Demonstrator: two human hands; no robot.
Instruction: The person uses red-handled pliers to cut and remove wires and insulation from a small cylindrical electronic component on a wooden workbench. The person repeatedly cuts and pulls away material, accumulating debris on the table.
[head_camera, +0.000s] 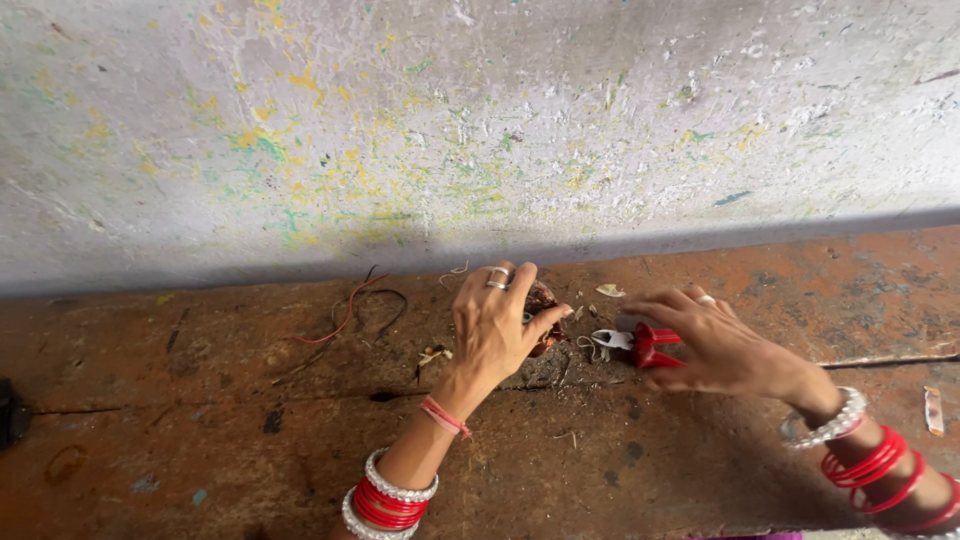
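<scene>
Left hand: yours, reaching in from below, palm down, fingers curled over a small dark brown lump; your grip is clenched lightly on it, thumb pressed to its right side.
Lump: it sits on the floor just below the foot of the wall, mostly hidden behind your left fingers, so you cannot tell what it is.
Right hand: yours, coming in from the right, closed around the red handles of a pair of pliers; the grip is grasping the tool.
Pliers: the short metal nose points left toward the lump and stops just beside your left thumb; whether it touches the lump cannot be told.
Rings: you wear two on the left hand and one on the right.
Wrists: a thin red thread circles your left wrist; red and pearly white bangles sit lower on that forearm, and a like set on the right.
Floor: worn, rust-red and stained, with small pale scraps near your left hand.
Wires: a red wire and a dark wire lie loose to the left, well apart from both hands.
Wall: pale grey, scratched, flecked with yellow and green paint.
</scene>
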